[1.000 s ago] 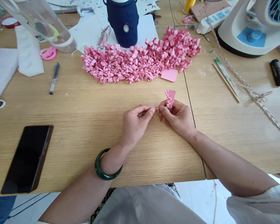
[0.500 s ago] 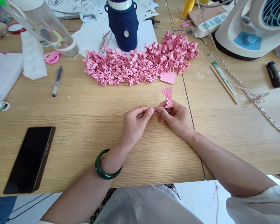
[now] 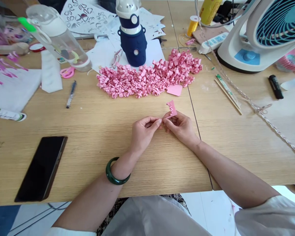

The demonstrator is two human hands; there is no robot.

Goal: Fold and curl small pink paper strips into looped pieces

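My right hand (image 3: pixel 180 127) pinches a small pink paper piece (image 3: pixel 172 109) whose cut strips curl along its left edge. My left hand (image 3: pixel 144 131), with a green bangle (image 3: pixel 115 172) on the wrist, pinches one strip of that same piece where the two thumbs meet. Both hands rest low over the wooden table (image 3: pixel 88 137). Beyond them lies a heap of curled pink paper pieces (image 3: pixel 147 77), with a flat pink square (image 3: pixel 174 89) at its near edge.
A black phone (image 3: pixel 41 167) lies near the front left edge. A pen (image 3: pixel 71 94), pink scissors (image 3: pixel 67 72), a clear bottle (image 3: pixel 56 37) and a navy flask (image 3: pixel 133 41) stand behind. A desk fan (image 3: pixel 260 36), chopsticks (image 3: pixel 228 93) and a braided cord (image 3: pixel 260 108) are at right.
The view has tilted up and pulled back, so everything sits lower and smaller. The pink piece has tipped to lean right in my right hand; both hands keep their pinch.
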